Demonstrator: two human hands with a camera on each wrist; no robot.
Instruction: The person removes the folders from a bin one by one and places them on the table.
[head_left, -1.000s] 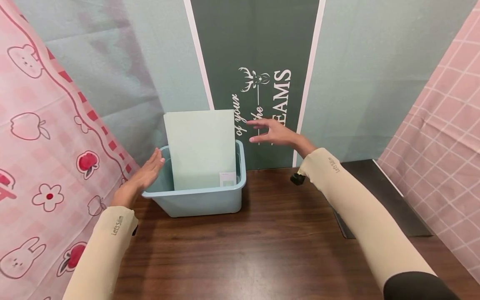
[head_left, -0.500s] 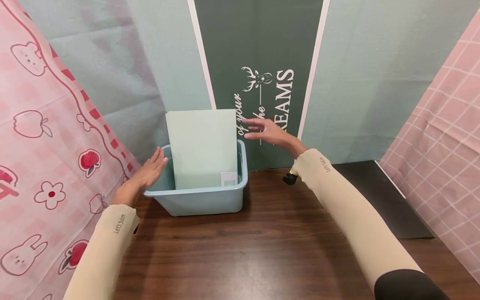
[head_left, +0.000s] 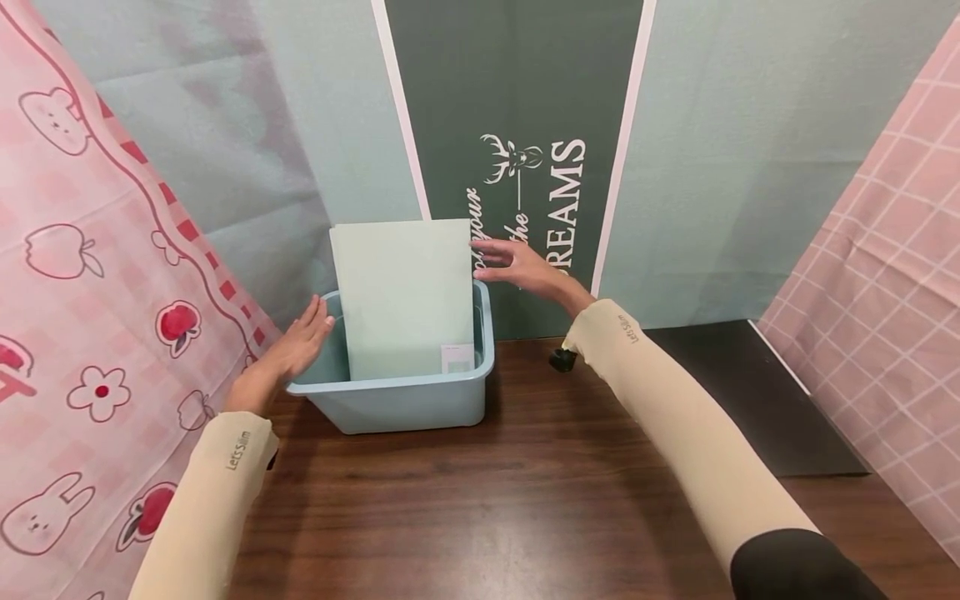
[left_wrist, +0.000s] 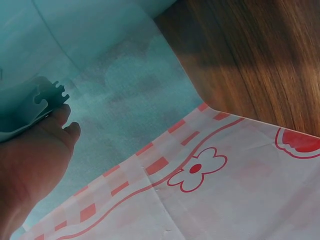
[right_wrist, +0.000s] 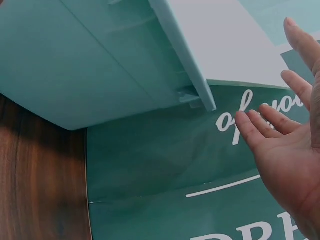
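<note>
The flat pale green board (head_left: 402, 292) stands upright in the light blue plastic tub (head_left: 405, 404), far left on the bench. Left hand (head_left: 292, 350) and right hand (head_left: 521, 268) are open beside it, not yet holding it

Pale mint-green board (head_left: 402, 292) in a light blue bin (head_left: 405, 404); dark brown wood-grain table (head_left: 480, 508); pink checked cloth (head_left: 82, 275) with red apples, flowers, bunny outlines; pink grid cloth (head_left: 885, 275); dark green banner (head_left: 517, 100), white lettering; beige sleeves (head_left: 675, 417)
</note>
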